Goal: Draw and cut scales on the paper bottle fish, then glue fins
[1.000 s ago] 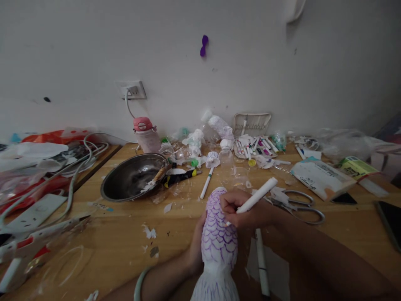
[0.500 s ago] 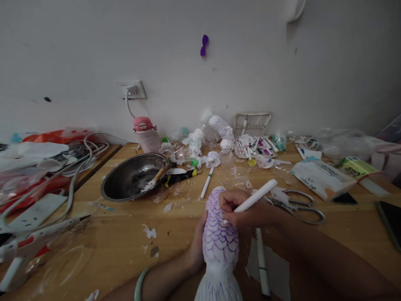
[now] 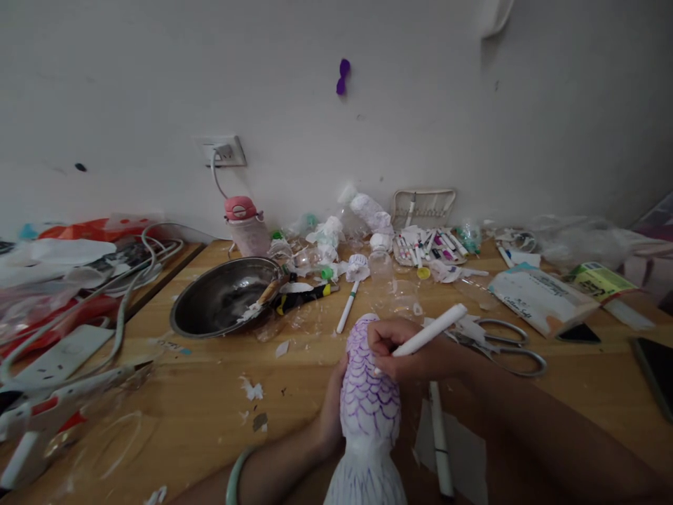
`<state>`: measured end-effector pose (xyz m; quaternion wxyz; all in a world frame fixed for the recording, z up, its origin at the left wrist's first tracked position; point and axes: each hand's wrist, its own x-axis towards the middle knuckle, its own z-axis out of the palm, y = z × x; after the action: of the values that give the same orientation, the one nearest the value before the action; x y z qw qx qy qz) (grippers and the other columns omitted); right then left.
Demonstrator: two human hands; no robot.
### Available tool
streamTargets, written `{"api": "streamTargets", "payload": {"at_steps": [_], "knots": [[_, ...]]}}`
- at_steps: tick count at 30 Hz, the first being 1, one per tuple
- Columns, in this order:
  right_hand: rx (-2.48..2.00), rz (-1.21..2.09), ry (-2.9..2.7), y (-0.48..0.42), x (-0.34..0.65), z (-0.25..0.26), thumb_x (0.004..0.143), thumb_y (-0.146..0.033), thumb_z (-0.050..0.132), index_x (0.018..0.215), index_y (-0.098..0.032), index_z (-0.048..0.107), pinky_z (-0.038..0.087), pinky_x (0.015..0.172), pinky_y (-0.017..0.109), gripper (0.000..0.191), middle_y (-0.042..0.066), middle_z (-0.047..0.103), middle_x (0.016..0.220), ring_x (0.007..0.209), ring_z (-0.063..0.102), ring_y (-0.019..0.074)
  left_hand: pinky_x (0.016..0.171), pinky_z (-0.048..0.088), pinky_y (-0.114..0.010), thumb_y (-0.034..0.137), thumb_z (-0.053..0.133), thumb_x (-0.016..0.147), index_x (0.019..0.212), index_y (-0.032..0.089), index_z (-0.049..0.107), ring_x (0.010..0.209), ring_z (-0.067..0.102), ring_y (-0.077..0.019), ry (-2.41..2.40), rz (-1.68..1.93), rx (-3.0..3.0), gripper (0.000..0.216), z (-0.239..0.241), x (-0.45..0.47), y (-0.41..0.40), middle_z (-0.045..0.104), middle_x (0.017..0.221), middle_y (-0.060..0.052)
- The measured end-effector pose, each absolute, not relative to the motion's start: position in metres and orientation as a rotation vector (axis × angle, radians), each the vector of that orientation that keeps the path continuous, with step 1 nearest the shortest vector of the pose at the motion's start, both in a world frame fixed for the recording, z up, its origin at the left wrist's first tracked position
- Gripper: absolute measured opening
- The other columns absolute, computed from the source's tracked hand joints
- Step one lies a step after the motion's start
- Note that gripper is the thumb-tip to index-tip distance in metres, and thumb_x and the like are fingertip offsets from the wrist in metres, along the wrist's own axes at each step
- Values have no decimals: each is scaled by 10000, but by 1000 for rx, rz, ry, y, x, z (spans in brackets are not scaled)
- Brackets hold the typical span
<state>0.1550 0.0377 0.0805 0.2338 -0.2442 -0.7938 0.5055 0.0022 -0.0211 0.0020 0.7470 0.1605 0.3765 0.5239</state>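
A white fish-shaped craft piece (image 3: 369, 407) stands upright in front of me, its body covered in purple scale lines and its flared tail streaked at the bottom. My left hand (image 3: 332, 410) is wrapped round its left side, the fingers partly hidden behind it. In my right hand (image 3: 397, 348) a white marker pen (image 3: 432, 330) is pinched, tip down against the scales on the right side. A second marker (image 3: 440, 442) and a piece of white paper (image 3: 465, 456) lie right of the tail.
A metal bowl (image 3: 226, 298) with a brush and a yellow-black-handled tool (image 3: 305, 298) sit left of centre. Scissors (image 3: 512, 344) and a tissue pack (image 3: 542, 296) lie to the right. Several markers (image 3: 431, 245) are at the back. A glue gun (image 3: 68, 400) and power strip (image 3: 60, 358) are left.
Almost nothing differs. The marker in my right hand has shifted very slightly against the fish-shaped piece; my left hand keeps its hold.
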Motion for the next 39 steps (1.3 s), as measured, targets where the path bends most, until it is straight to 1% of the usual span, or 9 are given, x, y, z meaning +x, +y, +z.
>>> {"api": "streamTargets", "payload": {"at_steps": [7, 11, 15, 19, 23, 27, 32, 36, 39], "knots": [[-614, 1446, -2133, 41, 155, 79, 650, -178, 535, 618, -215, 337, 239, 483, 225, 204, -80, 339, 581, 538, 296, 86, 993, 422, -365, 470, 648, 742, 803, 150, 759, 987, 646, -268, 730, 1019, 356, 344, 9, 5, -19, 762, 846, -64], [-643, 1462, -2136, 41, 154, 78, 637, -158, 525, 613, -212, 339, 230, 482, 215, 196, -81, 340, 572, 535, 292, 81, 957, 447, -367, 419, 637, 760, 754, 155, 752, 912, 659, -256, 767, 1037, 336, 288, 14, 6, -19, 758, 799, -60], [-730, 1425, -2088, 42, 154, 75, 688, -244, 516, 643, -219, 330, 243, 474, 211, 193, -76, 345, 597, 528, 298, 80, 978, 432, -340, 371, 637, 780, 705, 171, 743, 976, 652, -255, 821, 1053, 291, 239, 15, 7, -20, 740, 711, -38], [-766, 1350, -2150, 41, 155, 75, 662, -189, 513, 623, -212, 333, 229, 483, 219, 186, -69, 350, 596, 543, 294, 84, 1015, 407, -331, 359, 641, 795, 753, 194, 754, 1090, 615, -257, 782, 1063, 315, 204, 10, 6, -21, 755, 785, -32], [-752, 1385, -2133, 42, 155, 74, 701, -230, 526, 652, -213, 342, 238, 480, 210, 192, -71, 355, 615, 543, 296, 84, 1072, 360, -372, 430, 648, 781, 764, 174, 760, 1110, 606, -286, 760, 1026, 337, 280, 10, 5, -21, 758, 800, -43], [-700, 1325, -2161, 44, 157, 72, 671, -180, 535, 631, -212, 341, 244, 478, 205, 200, -73, 356, 598, 536, 301, 85, 1117, 296, -330, 435, 647, 790, 795, 189, 762, 1181, 569, -265, 744, 1043, 362, 272, 12, 4, -22, 767, 864, -12], [-591, 1128, -1918, 36, 161, 77, 714, -194, 510, 623, -224, 311, 248, 464, 206, 220, -70, 345, 582, 513, 292, 83, 1145, 248, -400, 436, 728, 717, 809, 150, 750, 1196, 555, -313, 712, 1020, 509, 302, -3, -3, -21, 763, 911, -79], [-540, 1085, -2163, 29, 157, 79, 675, -156, 522, 622, -211, 354, 242, 476, 209, 185, -77, 364, 561, 505, 301, 74, 1168, 189, -420, 406, 628, 812, 866, 130, 722, 1252, 508, -301, 746, 1054, 507, 297, -9, -4, -17, 750, 948, -103], [-701, 1137, -2271, 31, 152, 75, 661, -176, 525, 624, -209, 368, 253, 467, 203, 164, -75, 377, 563, 508, 312, 75, 1170, 177, -423, 429, 586, 836, 909, 120, 705, 1251, 512, -303, 776, 1016, 483, 339, -5, 0, -14, 746, 949, -100]]}}
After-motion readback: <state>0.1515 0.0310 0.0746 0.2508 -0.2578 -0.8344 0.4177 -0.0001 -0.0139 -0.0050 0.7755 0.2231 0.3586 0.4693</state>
